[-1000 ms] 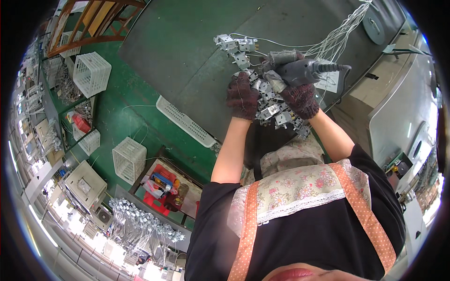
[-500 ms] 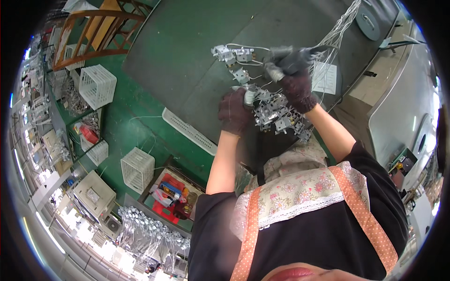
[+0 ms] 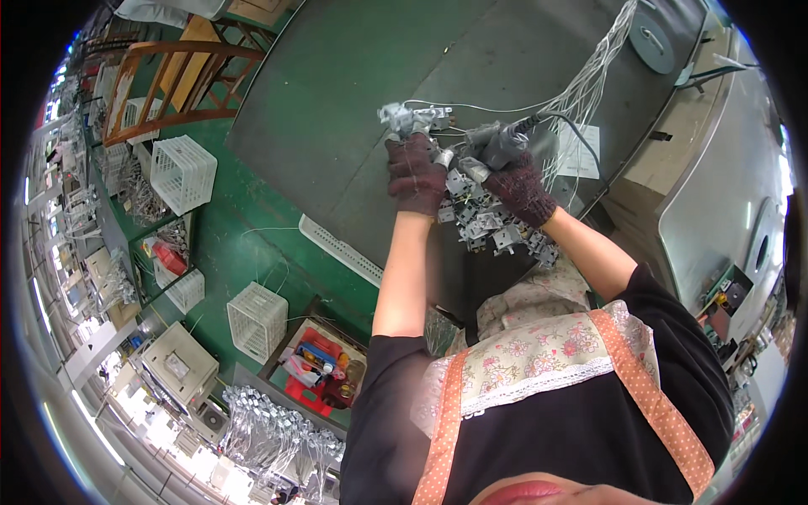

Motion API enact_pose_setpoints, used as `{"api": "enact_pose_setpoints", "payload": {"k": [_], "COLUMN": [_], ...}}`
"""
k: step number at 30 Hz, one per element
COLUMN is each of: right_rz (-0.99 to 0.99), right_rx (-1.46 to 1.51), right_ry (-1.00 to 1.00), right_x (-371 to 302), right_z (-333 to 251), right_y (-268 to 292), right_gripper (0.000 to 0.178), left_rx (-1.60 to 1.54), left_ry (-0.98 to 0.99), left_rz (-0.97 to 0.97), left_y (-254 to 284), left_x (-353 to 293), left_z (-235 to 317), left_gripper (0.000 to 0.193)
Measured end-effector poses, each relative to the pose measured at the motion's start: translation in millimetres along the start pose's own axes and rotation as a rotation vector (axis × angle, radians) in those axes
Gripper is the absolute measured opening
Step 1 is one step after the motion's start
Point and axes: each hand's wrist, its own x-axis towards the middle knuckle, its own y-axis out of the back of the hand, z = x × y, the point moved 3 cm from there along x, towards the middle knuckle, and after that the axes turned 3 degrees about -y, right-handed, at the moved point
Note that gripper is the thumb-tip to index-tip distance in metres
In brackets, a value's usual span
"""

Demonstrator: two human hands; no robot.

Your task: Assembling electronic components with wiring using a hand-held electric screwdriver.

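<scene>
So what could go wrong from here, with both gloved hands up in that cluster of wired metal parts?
1. The thin white wires fan out right by the right hand and the grey tool it grips; they could snag or get pulled.
2. The left hand holds a small metal part close to the tool's tip, so a slip might catch the glove.
3. The loose metal parts hanging below could tangle or drop.

A single wide fisheye view is given from the person's head, directed steeply down over the apron and forearms, which enter from the lower edge. The dark tabletop (image 3: 353, 93) is seen close ahead toward the top, while the green floor (image 3: 244, 244) is spread out on the left. Straight edges are bent near the black rim.
</scene>
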Motion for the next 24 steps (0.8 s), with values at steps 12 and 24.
{"api": "enact_pose_setpoints", "payload": {"k": [12, 24], "right_rz": [0.103, 0.141], "right_rx": [0.024, -0.008], "right_ry": [0.005, 0.083], "right_x": [-28, -35], "right_z": [-38, -69], "right_y": [15, 3], "right_gripper": [0.046, 0.041], "left_rx": [-1.507, -1.809], "left_ry": [0.586, 0.976], "left_rz": [-0.401, -0.418], "left_y": [-13, -24], "left_x": [-9, -31], "left_z": [-20, 4], "left_gripper": [0.035, 0.044]}}
